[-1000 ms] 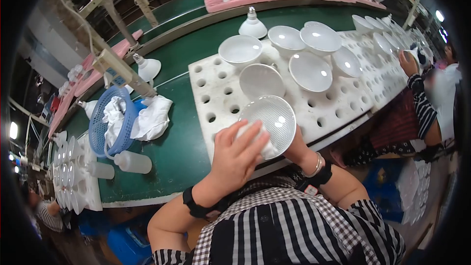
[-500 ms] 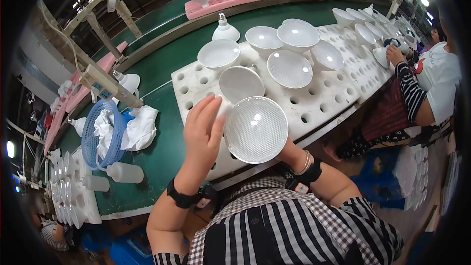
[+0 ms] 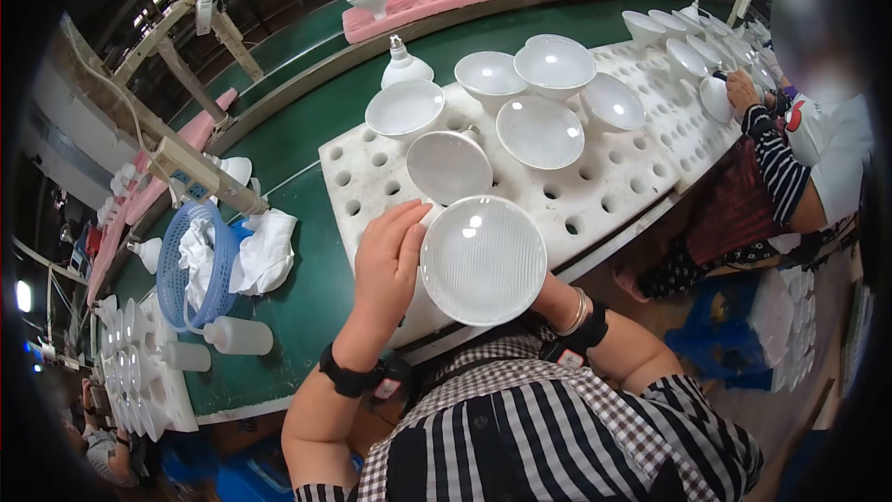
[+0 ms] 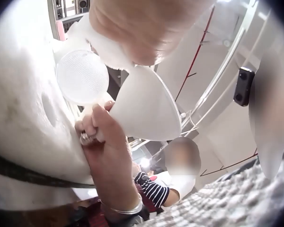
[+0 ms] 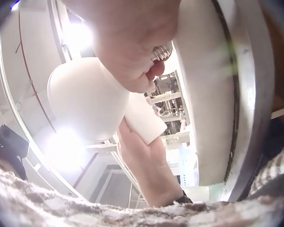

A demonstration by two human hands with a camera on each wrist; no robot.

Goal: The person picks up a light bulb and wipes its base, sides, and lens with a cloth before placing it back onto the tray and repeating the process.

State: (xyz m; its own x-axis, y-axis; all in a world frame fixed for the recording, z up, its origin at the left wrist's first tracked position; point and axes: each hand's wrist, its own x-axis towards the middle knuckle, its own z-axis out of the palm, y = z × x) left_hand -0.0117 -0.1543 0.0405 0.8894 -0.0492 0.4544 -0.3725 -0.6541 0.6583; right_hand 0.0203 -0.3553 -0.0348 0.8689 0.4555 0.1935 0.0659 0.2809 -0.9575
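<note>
A white reflector lamp bulb (image 3: 483,260) is held over the front edge of the white foam board, its round dimpled lens turned up toward the head camera. My right hand (image 3: 556,302) grips it from below by its neck, and the metal screw base (image 5: 162,51) pokes out of the fist in the right wrist view. At the bulb's left side is my left hand (image 3: 383,256), with long fingers along the rim. It holds a folded white cloth (image 5: 144,120) against the bulb's outer wall. The head view mostly hides the cloth behind the lens.
Several similar bulbs (image 3: 541,133) stand lens-up in the holed foam board (image 3: 348,181). Left on the green table are a blue basket (image 3: 169,288), white cloths (image 3: 265,256) and plastic bottles (image 3: 240,336). Another person (image 3: 818,144) works at the right; pink foam (image 3: 446,5) lies behind.
My left hand has moved from wiping across the lens to the bulb's left outer side. The bulb has tilted more face-up and shifted slightly left and nearer my body.
</note>
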